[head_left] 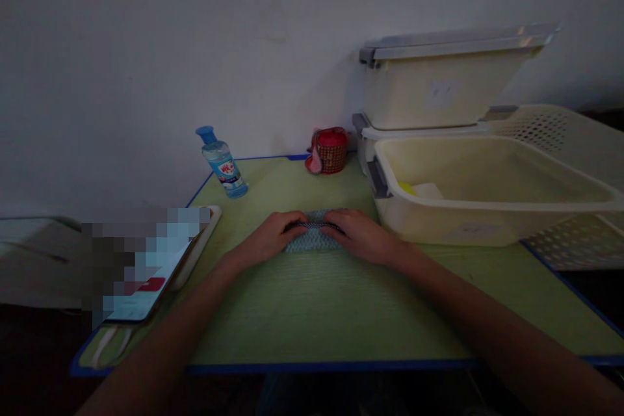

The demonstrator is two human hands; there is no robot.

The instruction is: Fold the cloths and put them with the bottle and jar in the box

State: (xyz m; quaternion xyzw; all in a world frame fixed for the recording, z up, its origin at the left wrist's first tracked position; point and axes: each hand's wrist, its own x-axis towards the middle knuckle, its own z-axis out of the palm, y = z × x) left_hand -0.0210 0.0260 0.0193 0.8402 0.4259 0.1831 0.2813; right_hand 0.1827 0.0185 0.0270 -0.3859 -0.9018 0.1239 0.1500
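A small grey-blue piece with a coarse knitted texture [316, 242] lies on the green table [331, 312], in front of me. Along its middle runs a dark, patterned band. My left hand [273, 234] pinches the piece at its left side, thumb and fingers closed over the band. On the opposite side, my right hand [363, 234] grips it the same way. The two hands are a short gap apart, and they cover both ends of the piece. Whether it is a pouch or a folded cloth, I cannot tell.
A blue bottle [224, 166] and a red patterned container [331, 151] stand at the back. On the right are an open cream bin [458, 221], a lidded bin [414, 94] and a perforated basket [560, 244]. A propped tablet-like screen [139, 302] stands left.
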